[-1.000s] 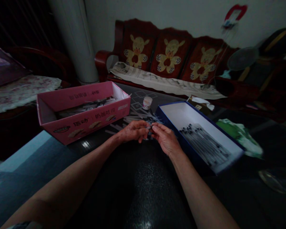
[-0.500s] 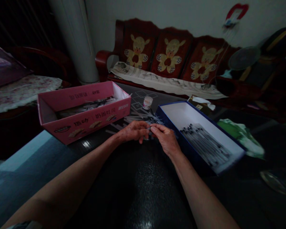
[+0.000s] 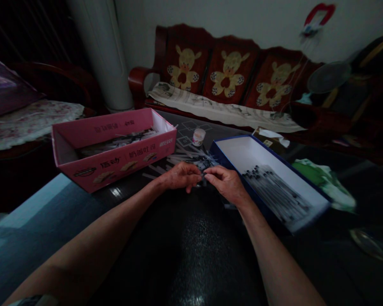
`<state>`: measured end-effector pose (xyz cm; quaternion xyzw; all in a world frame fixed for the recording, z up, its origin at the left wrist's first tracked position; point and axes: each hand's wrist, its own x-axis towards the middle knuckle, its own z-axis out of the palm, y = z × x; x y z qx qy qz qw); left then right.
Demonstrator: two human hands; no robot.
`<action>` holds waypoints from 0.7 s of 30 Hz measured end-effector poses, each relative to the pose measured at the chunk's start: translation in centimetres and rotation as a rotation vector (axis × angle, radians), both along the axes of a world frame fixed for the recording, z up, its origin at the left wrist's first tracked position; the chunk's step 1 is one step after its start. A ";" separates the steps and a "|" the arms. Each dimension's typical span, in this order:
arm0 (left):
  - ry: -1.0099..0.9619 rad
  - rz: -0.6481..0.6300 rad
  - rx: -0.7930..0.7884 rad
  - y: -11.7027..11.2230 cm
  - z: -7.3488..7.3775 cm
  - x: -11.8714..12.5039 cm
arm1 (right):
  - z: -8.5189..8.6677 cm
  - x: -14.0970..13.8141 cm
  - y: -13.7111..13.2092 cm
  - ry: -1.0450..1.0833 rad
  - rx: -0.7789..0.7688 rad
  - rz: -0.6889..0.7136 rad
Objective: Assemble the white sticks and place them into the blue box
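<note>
My left hand [image 3: 181, 175] and my right hand [image 3: 225, 183] meet above the dark table, fingertips almost touching. Both are closed in a pinch; what they hold is too small and dim to name. Just behind them lies a loose pile of thin, pale, translucent strips [image 3: 191, 158]. To the right of my right hand stands a blue box [image 3: 306, 180] with a white inside. In it, slim greyish sticks with dark ends [image 3: 271, 191] lie side by side.
A pink carton [image 3: 124, 163] with more strips inside stands at the left. Behind the pile is a small white cup [image 3: 198, 137]. A green and white packet [image 3: 325, 182] lies right of the blue box. Beyond the table is a wooden sofa [image 3: 226, 80].
My right hand has drawn slightly to the right, opening a small gap between the fingertips. My left hand has stayed nearly in place. The view has shifted slightly.
</note>
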<state>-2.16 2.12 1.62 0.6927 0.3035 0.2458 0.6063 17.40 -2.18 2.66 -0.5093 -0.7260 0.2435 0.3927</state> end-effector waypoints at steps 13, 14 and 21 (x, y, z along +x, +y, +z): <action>-0.031 -0.049 0.089 -0.4 0.1 0.0 | 1.3 -0.1 -0.5 -0.188 0.058 0.126; -0.031 -0.053 0.093 -0.4 0.1 0.1 | 1.2 -0.3 -0.5 -0.201 0.077 0.127; -0.030 -0.081 0.070 -0.3 0.0 0.0 | 0.1 -1.6 -0.6 -0.178 0.001 -0.140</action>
